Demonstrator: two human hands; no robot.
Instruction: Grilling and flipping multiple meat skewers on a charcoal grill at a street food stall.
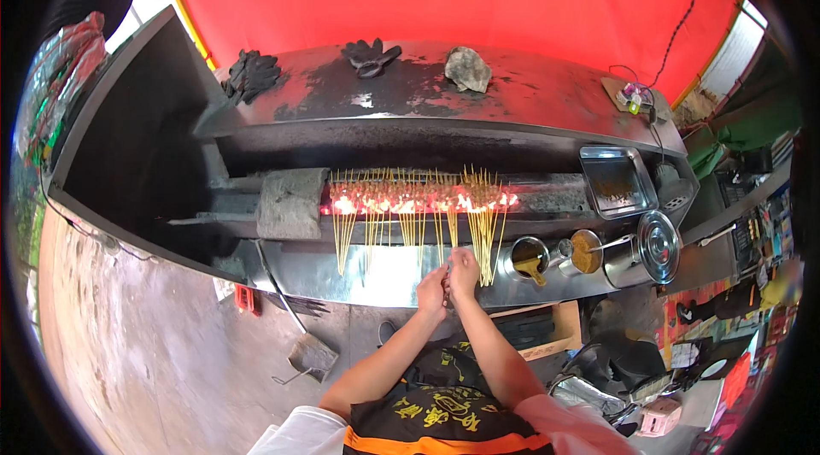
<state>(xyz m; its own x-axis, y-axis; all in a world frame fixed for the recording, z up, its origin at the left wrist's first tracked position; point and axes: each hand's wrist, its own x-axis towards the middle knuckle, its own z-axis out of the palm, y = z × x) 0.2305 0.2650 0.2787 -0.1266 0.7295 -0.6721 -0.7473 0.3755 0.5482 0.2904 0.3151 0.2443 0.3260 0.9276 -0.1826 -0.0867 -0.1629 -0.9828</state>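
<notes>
Head view shows us our left hand (431, 290) and right hand (464, 271) touching at the grill's (547, 199) near edge, fingers pinched on skewer sticks (448, 237); how firmly, we cannot tell. Just beyond both hands, skewers (410, 203) lie in a row over glowing coals. Right of the right hand stand spice pots (585, 252) and a tray (617, 182). Far beyond, gloves (371, 55) rest on the hood.

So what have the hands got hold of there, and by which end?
Both the left hand and right hand are at the near, bare ends of the skewers over the glowing grill; whether they grip is too small to tell.
</notes>
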